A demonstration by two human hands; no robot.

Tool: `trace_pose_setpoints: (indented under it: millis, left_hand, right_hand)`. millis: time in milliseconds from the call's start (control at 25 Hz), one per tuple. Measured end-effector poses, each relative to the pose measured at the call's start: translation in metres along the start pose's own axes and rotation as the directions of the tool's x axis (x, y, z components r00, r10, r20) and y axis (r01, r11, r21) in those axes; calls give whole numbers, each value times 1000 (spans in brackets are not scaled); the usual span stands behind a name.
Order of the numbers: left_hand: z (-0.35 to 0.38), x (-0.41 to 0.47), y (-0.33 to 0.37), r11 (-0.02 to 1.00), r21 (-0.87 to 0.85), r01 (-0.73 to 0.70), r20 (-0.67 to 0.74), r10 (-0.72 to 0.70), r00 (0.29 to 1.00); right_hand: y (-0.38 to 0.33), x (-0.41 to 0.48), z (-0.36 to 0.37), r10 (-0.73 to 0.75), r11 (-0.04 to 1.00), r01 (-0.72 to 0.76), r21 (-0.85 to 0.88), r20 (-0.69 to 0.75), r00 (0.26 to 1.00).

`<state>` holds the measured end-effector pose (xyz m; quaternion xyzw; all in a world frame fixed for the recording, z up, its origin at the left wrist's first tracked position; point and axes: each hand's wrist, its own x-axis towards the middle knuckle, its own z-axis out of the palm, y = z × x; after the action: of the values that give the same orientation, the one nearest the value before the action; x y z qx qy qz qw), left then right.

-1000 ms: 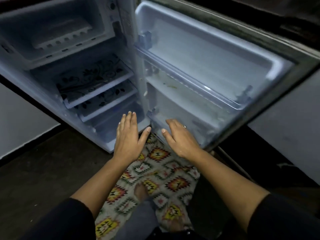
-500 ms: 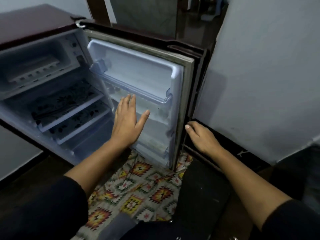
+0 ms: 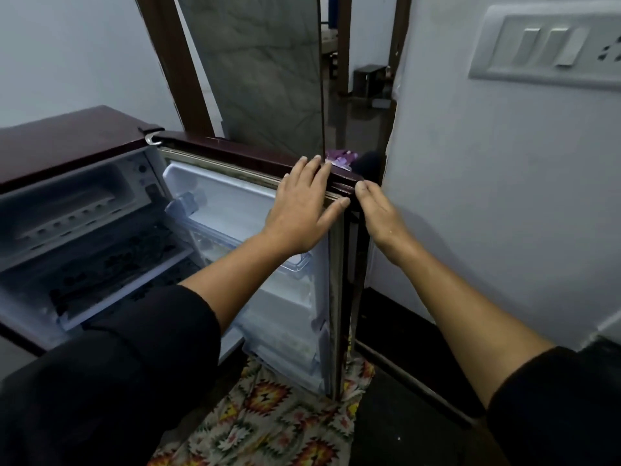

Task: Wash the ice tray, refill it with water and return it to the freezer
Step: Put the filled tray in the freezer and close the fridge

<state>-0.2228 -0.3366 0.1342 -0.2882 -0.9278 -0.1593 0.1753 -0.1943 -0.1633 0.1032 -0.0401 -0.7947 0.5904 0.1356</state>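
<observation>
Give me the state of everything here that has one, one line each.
Fridge door, open wide.
Left hand, flat on the door's top edge, fingers straight.
Right hand, touching the door's outer edge, holding nothing.
Room door, standing open.
Wall switches, positions unclear.

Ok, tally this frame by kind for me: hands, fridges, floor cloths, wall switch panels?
Bare hands: 2, left hand and right hand
Maroon mini fridge with its door open: 1
Patterned woven floor cloth: 1
White wall switch panel: 1
Total: 5
</observation>
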Motion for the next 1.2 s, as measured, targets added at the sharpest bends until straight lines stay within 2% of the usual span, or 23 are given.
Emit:
trace_pose_setpoints:
  millis: [120,400,680,800,880,1040,1200]
  left_hand:
    - [14,-7,-6,999,34,-9,-35,10,999]
    - [3,-58,-22,999,-32,-42,-119,38,992]
    - [-35,-146,-53,986,-166,-29,-181,-2,983]
    - [-53,-186,-73,977,-209,28,-217,-74,973]
    - [-67,-210,-90,971,-232,60,-242,-117,963]
    - [-94,-254,-128,963,-235,132,-287,-198,937]
    - [-118,-295,-172,936,-245,252,-323,-324,889]
  right_hand:
    - [16,-3,9,-1,1000,1,29,5,1000]
    - [13,-49,26,-38,998,36,48,48,998]
    - [-17,-100,68,-196,981,192,43,207,958]
    - [-42,-110,95,-305,950,311,34,327,894]
    - [-54,-112,117,-401,903,430,-8,349,847]
    - [-77,-108,172,-592,737,666,-115,365,718]
    - [-107,-109,236,-680,571,810,-136,474,559]
